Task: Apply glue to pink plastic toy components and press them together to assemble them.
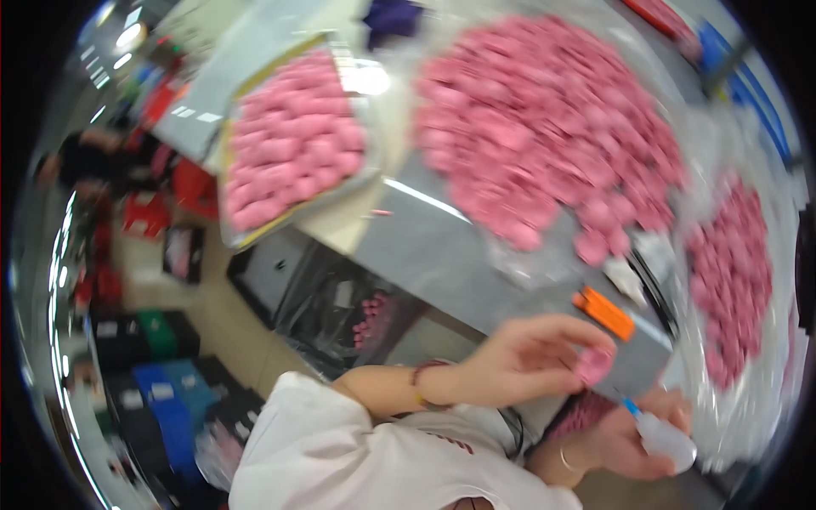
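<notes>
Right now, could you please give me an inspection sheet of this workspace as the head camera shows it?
Surface: grey table, partly under clear plastic sheeting.
Job's things: small pink piece pinched in left hand; white squeeze bottle with blue nozzle held in right hand.
Clutter: large pink pile, second pile at right, tray of pink pieces, orange tool.
Grippers: both hands closed on their items.
Cables: dark cord beside the orange tool.
Surroundings: black bin with pink pieces below the table; blue crates on floor.
</notes>
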### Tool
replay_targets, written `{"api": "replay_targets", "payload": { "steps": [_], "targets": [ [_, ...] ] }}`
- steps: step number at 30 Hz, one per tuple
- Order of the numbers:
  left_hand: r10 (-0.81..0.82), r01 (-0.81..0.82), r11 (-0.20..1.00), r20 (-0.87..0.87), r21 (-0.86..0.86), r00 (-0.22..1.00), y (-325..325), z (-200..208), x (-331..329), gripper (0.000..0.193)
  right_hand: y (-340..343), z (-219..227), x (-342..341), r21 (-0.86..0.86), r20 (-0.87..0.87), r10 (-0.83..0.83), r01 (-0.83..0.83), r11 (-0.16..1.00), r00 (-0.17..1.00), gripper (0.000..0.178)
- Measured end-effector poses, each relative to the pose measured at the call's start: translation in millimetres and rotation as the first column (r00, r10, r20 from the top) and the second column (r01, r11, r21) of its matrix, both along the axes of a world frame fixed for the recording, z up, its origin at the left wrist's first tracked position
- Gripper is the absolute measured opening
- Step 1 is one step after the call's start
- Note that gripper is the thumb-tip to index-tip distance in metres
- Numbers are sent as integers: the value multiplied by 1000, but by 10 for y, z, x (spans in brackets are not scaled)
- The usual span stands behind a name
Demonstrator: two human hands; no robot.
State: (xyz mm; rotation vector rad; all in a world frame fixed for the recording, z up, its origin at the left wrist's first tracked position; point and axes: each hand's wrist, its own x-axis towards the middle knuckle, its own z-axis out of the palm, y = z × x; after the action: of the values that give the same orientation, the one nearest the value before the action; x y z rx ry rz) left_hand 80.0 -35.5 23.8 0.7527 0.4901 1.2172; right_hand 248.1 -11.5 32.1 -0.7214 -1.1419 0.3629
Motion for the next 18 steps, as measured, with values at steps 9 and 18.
{"api": "replay_targets", "payload": {
  "steps": [9,18],
  "targets": [
    [115,-108,993,-146,51,983,-31,-60,-26,44,30,95,-16,31,325,384,-416,909,864,62],
    [129,-122,991,-154,52,980,-67,-34,-15,45,-42,92,-7,-89,325,405,-399,913,854,62]
  ]
}}
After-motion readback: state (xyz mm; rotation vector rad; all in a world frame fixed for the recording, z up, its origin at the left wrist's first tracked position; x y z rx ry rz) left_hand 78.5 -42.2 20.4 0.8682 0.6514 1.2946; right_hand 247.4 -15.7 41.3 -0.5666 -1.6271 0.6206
